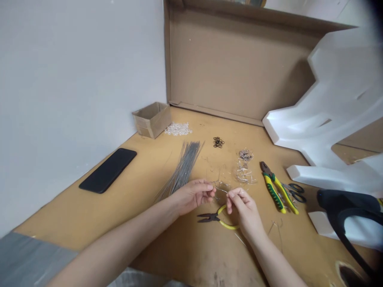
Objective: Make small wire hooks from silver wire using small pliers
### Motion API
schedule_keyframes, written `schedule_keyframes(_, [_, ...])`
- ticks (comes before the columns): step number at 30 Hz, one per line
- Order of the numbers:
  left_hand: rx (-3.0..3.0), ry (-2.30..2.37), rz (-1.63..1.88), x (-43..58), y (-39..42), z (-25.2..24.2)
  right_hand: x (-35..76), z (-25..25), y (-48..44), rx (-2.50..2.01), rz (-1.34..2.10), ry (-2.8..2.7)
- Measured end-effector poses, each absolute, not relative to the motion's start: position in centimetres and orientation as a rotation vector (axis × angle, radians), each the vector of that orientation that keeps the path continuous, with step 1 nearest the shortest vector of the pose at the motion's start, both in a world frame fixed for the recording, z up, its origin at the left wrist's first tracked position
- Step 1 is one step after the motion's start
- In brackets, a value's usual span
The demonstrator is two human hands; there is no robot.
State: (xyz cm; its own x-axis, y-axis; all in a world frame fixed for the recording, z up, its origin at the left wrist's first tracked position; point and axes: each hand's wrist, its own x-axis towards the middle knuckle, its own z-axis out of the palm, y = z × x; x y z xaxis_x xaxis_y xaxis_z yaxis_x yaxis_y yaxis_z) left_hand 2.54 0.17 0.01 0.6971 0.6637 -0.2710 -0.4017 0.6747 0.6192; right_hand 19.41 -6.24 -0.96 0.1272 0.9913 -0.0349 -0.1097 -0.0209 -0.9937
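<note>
Between my two hands stretches a thin bent piece of metal wire (222,190). My left hand (196,194) pinches one end of it between thumb and fingertips. At the other end, my right hand (241,204) is closed on the wire in the same kind of pinch. Just below lie needle-nose pliers (209,217) with yellow handles, partly hidden behind my right hand. A bundle of straight grey wires (187,165) lies beyond my left hand. Behind my right hand rests a small heap of bent wire pieces (244,175).
Green-and-yellow combination pliers (273,187) and black-handled scissors (296,192) lie to the right. Farther back are black rings (218,142), clear small pieces (178,128) and a small cardboard box (152,119). A black phone (108,170) lies left. White foam (338,99) stands at right.
</note>
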Motion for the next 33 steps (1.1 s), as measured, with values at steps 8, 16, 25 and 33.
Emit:
schedule_keyframes(8, [0.427, 0.622, 0.699, 2.0, 0.7, 0.0, 19.7, -1.1, -6.2, -1.234, 1.171, -1.030])
schedule_keyframes(16, [0.285, 0.193, 0.725, 2.3, 0.2, -0.1, 18.9, -0.8, -7.2, -1.431, 0.937, -1.291])
schedule_keyframes(25, [0.326, 0.057, 0.668, 2.0, -0.1, 0.8, 19.2, -1.3, -7.2, -1.527, 0.791, -1.428])
schedule_keyframes(33, [0.390, 0.071, 0.647, 2.0, -0.2, 0.9, 19.0, -1.3, -7.3, -1.531, 0.820, -1.432])
